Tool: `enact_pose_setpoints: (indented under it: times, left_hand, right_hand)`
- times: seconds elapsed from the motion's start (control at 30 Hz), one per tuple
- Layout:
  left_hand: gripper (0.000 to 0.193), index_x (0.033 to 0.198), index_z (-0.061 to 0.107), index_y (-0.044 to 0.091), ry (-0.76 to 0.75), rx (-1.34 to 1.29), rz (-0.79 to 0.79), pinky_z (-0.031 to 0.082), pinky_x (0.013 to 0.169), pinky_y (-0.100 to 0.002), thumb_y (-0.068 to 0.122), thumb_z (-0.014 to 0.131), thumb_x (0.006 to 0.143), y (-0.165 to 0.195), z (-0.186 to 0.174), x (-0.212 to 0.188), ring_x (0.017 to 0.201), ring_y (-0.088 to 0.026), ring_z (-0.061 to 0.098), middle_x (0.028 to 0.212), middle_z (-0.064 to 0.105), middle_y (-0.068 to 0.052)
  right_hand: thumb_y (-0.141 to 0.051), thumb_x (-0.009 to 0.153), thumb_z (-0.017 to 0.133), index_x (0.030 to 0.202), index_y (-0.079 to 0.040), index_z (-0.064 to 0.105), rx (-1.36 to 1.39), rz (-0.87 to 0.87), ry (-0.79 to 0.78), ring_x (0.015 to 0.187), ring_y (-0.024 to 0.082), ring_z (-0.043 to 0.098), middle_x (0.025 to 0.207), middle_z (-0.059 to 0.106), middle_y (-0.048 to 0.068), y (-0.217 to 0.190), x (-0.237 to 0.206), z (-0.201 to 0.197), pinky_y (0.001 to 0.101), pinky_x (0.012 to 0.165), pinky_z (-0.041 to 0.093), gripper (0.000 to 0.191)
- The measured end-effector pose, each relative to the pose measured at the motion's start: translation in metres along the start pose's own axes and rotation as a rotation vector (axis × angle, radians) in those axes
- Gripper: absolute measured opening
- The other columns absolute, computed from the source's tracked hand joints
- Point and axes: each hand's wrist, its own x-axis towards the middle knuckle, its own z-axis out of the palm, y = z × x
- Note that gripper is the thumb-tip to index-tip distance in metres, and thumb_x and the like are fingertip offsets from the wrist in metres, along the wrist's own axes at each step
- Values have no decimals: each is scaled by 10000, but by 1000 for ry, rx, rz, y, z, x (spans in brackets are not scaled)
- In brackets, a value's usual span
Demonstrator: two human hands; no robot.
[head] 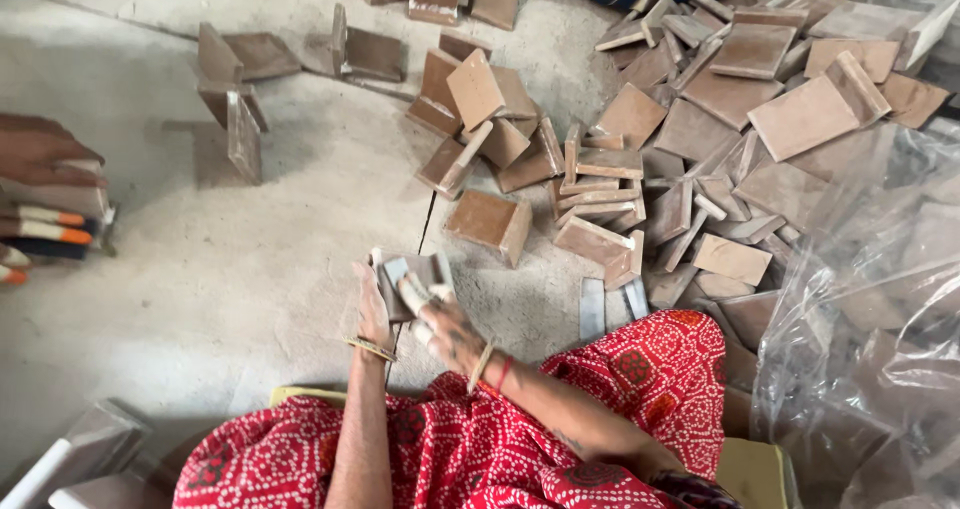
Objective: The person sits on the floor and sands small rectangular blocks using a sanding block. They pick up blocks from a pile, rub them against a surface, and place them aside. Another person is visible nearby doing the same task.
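Above the concrete floor (250, 269), seen from the head camera, the left hand (372, 309) and right hand (445, 324) hold a brown tile (425, 269), fingers pressed on its faces; it looks stiff, weighty, brittle, best gripped by opposite edges.

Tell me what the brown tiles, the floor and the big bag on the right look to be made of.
Brown tiles: likely fired clay or ceramic, with matte brown faces and paler, thick cut edges. Floor: apparently bare concrete, grey, rough and dusty, with a crack. Bag: thin clear plastic film, glossy and wrinkled, with tiles visible through it.
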Motion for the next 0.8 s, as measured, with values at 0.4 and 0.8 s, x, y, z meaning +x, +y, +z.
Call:
enact_pose_setpoints:
  times: [0.4,0.8]
  left_hand:
    - [793,1243,572,71,131,4,2,587,920,-403,694,136,1017,7,3,-11,1008,-242,643,1092,642,-135]
    - [918,1232,599,71,102,2,12,536,978,-464,779,97,932,16,9,-20,1039,-267,641,1118,655,-142]
  right_hand:
    - [-55,936,555,1582,-74,384,-517,-487,15,1131,327,576,1461,588,186,40,-24,15,437,952,523,668]
    - [-34,939,550,1594,17,347,-652,-516,18,1273,370,516,1425,594,243,35,-17,14,476,1113,419,688]
